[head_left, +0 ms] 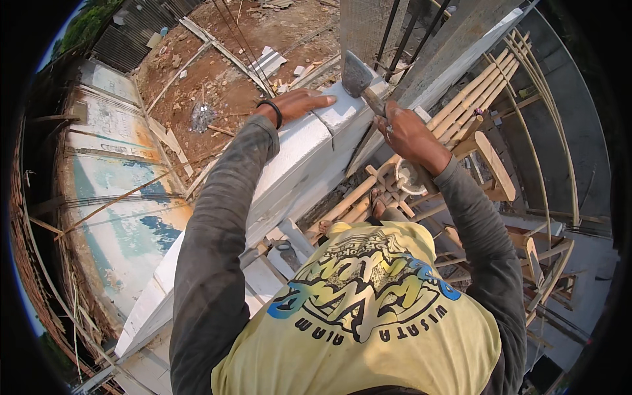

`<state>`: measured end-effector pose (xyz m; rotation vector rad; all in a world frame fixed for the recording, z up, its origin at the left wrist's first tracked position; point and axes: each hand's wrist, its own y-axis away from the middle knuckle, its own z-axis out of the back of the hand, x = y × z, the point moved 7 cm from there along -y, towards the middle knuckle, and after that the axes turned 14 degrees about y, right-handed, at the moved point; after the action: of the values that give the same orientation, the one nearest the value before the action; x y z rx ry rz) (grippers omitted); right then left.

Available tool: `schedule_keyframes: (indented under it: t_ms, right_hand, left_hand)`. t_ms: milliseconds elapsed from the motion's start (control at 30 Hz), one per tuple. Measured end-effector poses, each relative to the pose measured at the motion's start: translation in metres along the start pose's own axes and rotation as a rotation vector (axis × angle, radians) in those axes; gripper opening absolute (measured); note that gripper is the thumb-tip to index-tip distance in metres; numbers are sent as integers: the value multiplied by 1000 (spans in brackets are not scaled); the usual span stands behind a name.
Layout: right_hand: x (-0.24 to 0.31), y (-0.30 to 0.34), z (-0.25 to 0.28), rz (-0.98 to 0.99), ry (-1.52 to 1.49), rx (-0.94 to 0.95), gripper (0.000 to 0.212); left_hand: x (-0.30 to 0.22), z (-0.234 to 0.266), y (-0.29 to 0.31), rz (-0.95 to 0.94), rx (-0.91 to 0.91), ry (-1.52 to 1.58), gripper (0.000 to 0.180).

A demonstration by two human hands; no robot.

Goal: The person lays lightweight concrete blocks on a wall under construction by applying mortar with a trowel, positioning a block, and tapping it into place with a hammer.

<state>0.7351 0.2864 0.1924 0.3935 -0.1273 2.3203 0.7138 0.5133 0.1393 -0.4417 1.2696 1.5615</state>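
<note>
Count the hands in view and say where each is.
2: the left hand on the white blocks, the right hand gripping a tool. None looks hidden.

Trowel (pixel 356 74) at block wall (pixel 296 146), dirt ground (pixel 184 79) left, bamboo poles (pixel 473 97) right.

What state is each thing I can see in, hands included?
White wall blocks: laid in line, joint visible
Left hand: opened out, resting on the blocks
Metal-bladed hand tool: held
Right hand: closed around the tool's handle
Dark wristband: worn, left wrist
Bamboo poles: lying side by side
</note>
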Motion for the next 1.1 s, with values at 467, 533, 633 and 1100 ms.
schedule_keyframes:
  t_ms: [467,533,633,1100]
  right_hand:
    - [-7,10,32,-101,-142,-17,29]
    - [0,11,36,-108,-170,-26,29]
    - [-12,12,27,-49,-115,-57,31]
    - [-6,14,15,-150,-76,66,32]
  left_hand:
    - [-27,0,36,-166,-63,12,85]
    - [-27,-1,32,-169,-86,27,85]
    - [-16,-2,-4,-143,-180,-165,85]
    - [-16,0,-6,-256,-178,-63,73]
